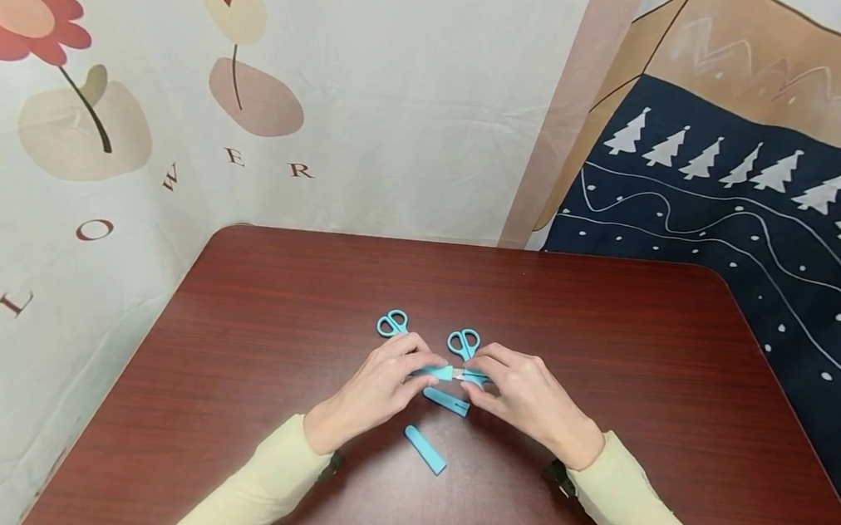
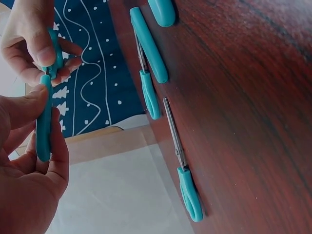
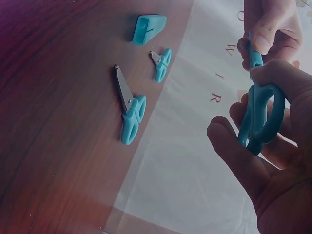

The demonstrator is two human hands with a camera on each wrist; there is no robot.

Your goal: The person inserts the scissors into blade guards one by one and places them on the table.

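Note:
Between the two hands a small pair of scissors [image 3: 277,119] with turquoise handles meets a turquoise blade cover [image 2: 44,124]. My left hand [image 1: 383,380] pinches the cover between thumb and fingers. The scissors' handles are held by my right hand [image 1: 532,393], its thumb near the blade end. A short stretch of metal blade shows between cover and handles in the head view; the tips are hidden inside the cover. In the left wrist view the two pieces lie in line.
Two more scissors lie on the dark red table [image 1: 261,449], one pair [image 1: 393,323] beyond the left hand, another [image 1: 464,343] beyond the gap between the hands. Nearer me are two loose turquoise covers, one [image 1: 446,402] just below the hands, one [image 1: 425,450] closer. Printed curtains [image 1: 402,127] hang behind.

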